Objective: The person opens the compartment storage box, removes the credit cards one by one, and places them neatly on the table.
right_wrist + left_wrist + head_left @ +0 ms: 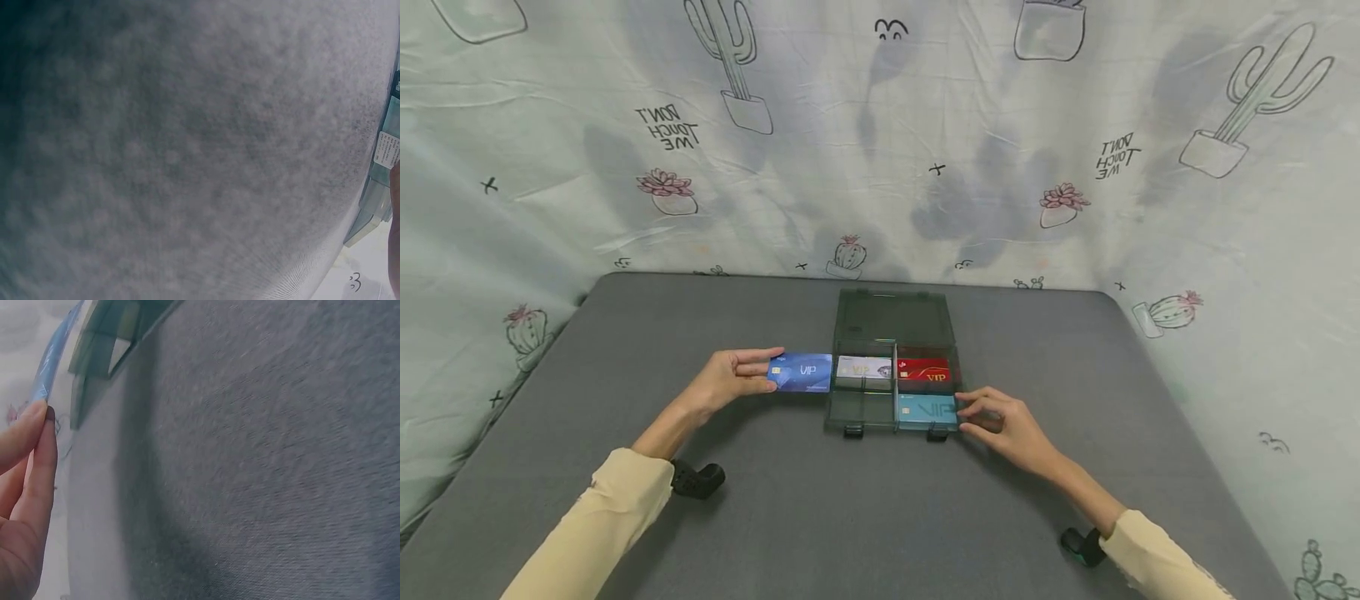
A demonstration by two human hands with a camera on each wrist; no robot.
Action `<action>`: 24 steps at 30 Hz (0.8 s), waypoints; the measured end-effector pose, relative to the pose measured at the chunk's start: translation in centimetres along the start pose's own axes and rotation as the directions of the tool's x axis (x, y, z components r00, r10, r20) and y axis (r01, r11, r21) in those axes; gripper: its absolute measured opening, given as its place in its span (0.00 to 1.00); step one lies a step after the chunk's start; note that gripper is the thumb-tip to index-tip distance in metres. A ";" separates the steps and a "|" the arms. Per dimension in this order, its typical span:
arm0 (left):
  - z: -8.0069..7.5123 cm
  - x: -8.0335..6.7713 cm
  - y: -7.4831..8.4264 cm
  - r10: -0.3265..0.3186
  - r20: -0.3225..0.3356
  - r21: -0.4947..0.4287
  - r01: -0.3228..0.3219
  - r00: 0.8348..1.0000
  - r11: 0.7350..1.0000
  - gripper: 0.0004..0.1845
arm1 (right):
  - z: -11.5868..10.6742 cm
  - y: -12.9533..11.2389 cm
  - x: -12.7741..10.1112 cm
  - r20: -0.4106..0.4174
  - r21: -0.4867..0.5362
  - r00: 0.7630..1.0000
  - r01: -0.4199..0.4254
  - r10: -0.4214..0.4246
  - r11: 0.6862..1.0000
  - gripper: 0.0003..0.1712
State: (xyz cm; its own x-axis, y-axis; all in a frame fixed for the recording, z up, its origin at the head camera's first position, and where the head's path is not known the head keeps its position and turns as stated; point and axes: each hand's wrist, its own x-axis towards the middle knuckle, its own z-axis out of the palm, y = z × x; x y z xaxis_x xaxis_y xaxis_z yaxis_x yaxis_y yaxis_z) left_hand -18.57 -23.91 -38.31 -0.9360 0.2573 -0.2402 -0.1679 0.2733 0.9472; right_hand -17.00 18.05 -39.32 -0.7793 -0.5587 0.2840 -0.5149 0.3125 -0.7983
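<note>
Behind and at both sides, pale cloth (850, 100) printed with cacti, pink succulents and mirrored lettering; below it, a grey table (820, 517) with rounded far corners. Stretched in from the lower left, in a cream sleeve (617, 500), with a dark band (697, 481) at the wrist. Pinches with the left hand (730, 379) the left end of a blue card (805, 372), index finger along the upper edge, thumb near the lower corner. Seen from the left wrist too, with thumb and fingertip pressed on the card's end.

Angled in from the lower right, in a matching sleeve (1157, 554), lower at the wrist than at the fingertips on the table's far side. Rests with curled fingers of the right hand (1003, 421) at the near right corner of an open green box (861, 408). Cannot tell from the cropped right wrist view, beside a white label (389, 150), whether gripping the box wall or only touching it.

Lies, as for the blue card, between left hand and box, just beside the left wall, well apart from the right hand. Inside the box: white card (861, 367) far left, red card (921, 371) far right, teal card (917, 410) near right, close by the right fingertips.
</note>
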 end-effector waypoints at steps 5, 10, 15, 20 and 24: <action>-1.0 0.7 -0.7 -0.001 -0.019 0.005 0.001 1.000 1.000 0.31 | 0.3 0.1 -0.3 -0.004 0.001 1.000 -0.008 0.008 1.000 0.08; -1.9 1.5 -1.0 -0.008 -0.037 0.003 0.008 0.999 1.000 0.31 | 0.6 0.2 -0.7 -0.005 0.011 1.000 -0.016 0.016 1.000 0.08; -2.5 2.1 -1.3 -0.019 -0.039 0.001 0.019 0.999 1.000 0.31 | 1.1 0.0 -1.0 -0.011 0.017 1.000 -0.017 0.017 1.000 0.08; -2.7 2.7 -1.8 -0.045 -0.044 -0.021 0.044 0.998 0.999 0.31 | 1.7 1.3 -1.6 -0.017 -0.003 0.999 -0.028 0.028 1.000 0.08; -3.0 3.3 -2.4 -0.049 -0.051 -0.022 0.048 0.997 0.999 0.31 | 2.2 3.1 -2.1 -0.018 -0.024 0.999 -0.030 0.030 0.999 0.08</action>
State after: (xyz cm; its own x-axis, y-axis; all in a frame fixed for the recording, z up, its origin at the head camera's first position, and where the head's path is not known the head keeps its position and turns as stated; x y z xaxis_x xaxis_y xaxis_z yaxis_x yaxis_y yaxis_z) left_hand -22.22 -26.50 -40.71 -0.9412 0.1958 -0.2753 -0.2196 0.2647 0.9390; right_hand -16.16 18.53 -43.58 -0.8006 -0.5353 0.2693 -0.4993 0.3475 -0.7937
